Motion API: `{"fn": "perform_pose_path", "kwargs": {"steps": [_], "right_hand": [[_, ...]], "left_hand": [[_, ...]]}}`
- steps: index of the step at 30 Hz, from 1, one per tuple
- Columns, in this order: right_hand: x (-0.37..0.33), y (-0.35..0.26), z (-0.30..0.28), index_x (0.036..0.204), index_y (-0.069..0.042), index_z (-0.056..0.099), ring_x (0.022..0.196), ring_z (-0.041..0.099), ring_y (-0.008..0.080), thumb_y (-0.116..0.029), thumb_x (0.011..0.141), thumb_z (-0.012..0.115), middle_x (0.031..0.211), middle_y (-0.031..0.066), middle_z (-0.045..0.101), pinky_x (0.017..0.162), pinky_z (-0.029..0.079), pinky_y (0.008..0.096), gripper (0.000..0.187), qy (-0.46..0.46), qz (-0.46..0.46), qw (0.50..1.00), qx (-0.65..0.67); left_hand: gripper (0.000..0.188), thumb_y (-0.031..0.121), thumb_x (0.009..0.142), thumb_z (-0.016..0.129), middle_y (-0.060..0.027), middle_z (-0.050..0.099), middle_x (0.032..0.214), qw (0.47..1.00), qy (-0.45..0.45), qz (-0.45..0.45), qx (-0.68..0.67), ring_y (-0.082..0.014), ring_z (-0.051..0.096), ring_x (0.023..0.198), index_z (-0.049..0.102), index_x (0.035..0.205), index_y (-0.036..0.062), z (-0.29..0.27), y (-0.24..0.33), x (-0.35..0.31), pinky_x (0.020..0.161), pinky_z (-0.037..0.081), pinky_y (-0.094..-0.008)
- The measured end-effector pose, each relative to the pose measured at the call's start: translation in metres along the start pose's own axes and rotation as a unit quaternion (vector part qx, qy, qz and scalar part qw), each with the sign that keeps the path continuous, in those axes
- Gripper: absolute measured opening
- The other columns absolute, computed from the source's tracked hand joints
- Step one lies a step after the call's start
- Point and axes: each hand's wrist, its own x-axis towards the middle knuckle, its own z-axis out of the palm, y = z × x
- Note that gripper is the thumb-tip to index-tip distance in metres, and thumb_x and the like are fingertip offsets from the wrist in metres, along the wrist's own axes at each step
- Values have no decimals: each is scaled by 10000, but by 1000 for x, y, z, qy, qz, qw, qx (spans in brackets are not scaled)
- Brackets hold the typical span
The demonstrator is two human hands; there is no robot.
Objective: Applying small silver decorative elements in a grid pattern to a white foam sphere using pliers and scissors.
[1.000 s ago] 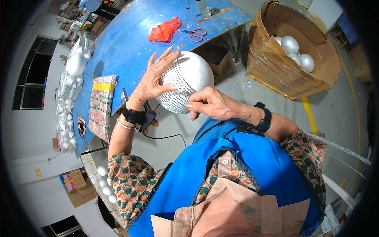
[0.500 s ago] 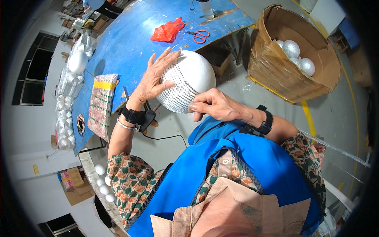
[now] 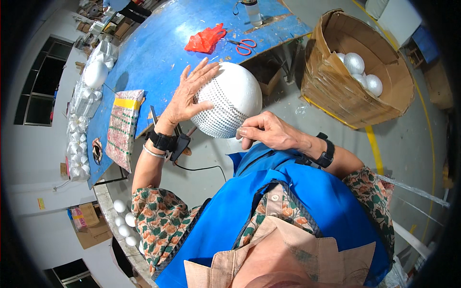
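Large white foam ball studded with rows of small beads (image 3: 228, 98), held above near edge of blue tabletop (image 3: 158, 53). Right hand (image 3: 264, 132) pinched at ball's lower side, fingertips together. Left hand (image 3: 189, 96) spread flat on ball's left. Beyond: red plastic bag (image 3: 205, 39), red-handled scissors (image 3: 244, 45). Far right: cardboard bin (image 3: 336, 96) holding silver balls (image 3: 354, 62).

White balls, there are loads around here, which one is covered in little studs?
The big white ball between the left hand and right hand. Its lower half is dotted with studs; the balls in the cardboard bin look plain.
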Motion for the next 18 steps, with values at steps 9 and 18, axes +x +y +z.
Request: {"fn": "perform_pose_path", "kwargs": {"steps": [9, 18], "right_hand": [[1, -4, -1, 831, 24, 624, 669, 574, 91, -215, 924, 501, 695, 54, 644, 651, 463, 259, 284, -6, -13, 1000, -21], [0, -1, -3, 807, 23, 624, 682, 579, 92, -214, 919, 506, 699, 58, 647, 652, 465, 261, 287, 5, -25, 1000, -14]], "left_hand": [[643, 564, 800, 520, -83, 356, 1418, 999, -16, -27, 16, -270, 202, 1368, 469, 1315, 181, -3, -5, -1, 1080, 32, -541], [493, 409, 888, 477, -57, 337, 1433, 996, 13, -16, 84, -293, 190, 1369, 453, 1327, 188, -2, 6, -3, 1080, 36, -541]]}}
